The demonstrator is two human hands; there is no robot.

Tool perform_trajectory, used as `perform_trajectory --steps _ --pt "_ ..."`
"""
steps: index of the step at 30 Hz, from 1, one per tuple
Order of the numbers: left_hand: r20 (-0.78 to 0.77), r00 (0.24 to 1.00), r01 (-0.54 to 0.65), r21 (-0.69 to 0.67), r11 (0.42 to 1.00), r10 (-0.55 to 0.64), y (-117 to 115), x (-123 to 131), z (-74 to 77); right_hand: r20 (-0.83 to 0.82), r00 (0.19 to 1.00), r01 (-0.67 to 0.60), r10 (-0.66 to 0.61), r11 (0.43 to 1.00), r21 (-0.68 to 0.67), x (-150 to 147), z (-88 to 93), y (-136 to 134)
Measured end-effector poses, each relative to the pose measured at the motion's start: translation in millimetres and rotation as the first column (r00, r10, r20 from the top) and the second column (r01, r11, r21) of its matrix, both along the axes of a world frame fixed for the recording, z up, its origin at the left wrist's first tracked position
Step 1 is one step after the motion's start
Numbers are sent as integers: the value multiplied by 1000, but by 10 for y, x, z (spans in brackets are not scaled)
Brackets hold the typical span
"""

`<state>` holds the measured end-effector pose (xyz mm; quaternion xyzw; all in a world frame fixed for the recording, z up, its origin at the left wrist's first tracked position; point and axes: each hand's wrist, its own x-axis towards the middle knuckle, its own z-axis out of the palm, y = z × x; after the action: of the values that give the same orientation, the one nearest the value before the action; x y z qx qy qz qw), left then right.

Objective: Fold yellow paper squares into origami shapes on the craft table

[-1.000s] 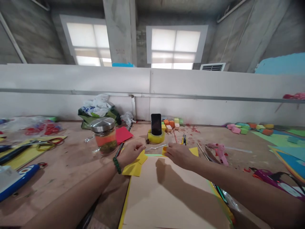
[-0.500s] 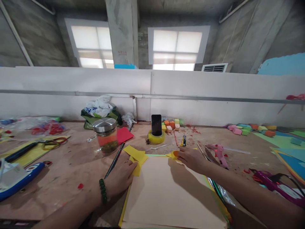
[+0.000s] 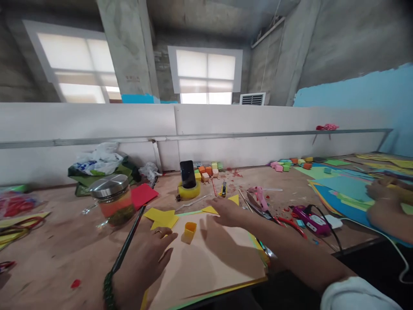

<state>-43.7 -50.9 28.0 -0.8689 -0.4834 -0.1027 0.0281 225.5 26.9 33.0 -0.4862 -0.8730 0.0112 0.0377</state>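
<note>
On the desk [image 3: 64, 249], a glass jar with a steel lid [image 3: 111, 200] stands left of the work. The left hand [image 3: 145, 258] lies palm down with its fingers spread on the left edge of the tan cardboard sheet [image 3: 219, 267], holding nothing. Just beside it, a small orange paper tube [image 3: 189, 231] stands upright on the sheet. The right hand [image 3: 227, 212], blurred and also flat and empty, covers the sheet's far edge among yellow paper scraps [image 3: 160, 217]. Steady palm pressure would likely keep the sheet from sliding, and low, slow fingers would spare the tube. A pink glue gun [image 3: 260, 196] lies further right, and a co-worker's hand [image 3: 383, 191] beyond it.
</note>
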Motion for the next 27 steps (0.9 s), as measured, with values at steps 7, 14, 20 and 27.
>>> perform_trajectory --steps 7,14,20,27 --pt "-98 991 96 -12 995 -96 188 439 4 157 967 209 -198 976 -54 429 -234 169" --pt "-72 996 34 -156 987 -46 508 629 40 113 980 162 -166 986 45 429 -168 -2" --pt "-16 999 -47 -163 986 45 605 404 22 35 993 103 -109 986 134 341 -110 -211" --pt "219 976 -29 195 980 -15 539 379 62 -628 766 193 -138 981 20 285 253 -242"
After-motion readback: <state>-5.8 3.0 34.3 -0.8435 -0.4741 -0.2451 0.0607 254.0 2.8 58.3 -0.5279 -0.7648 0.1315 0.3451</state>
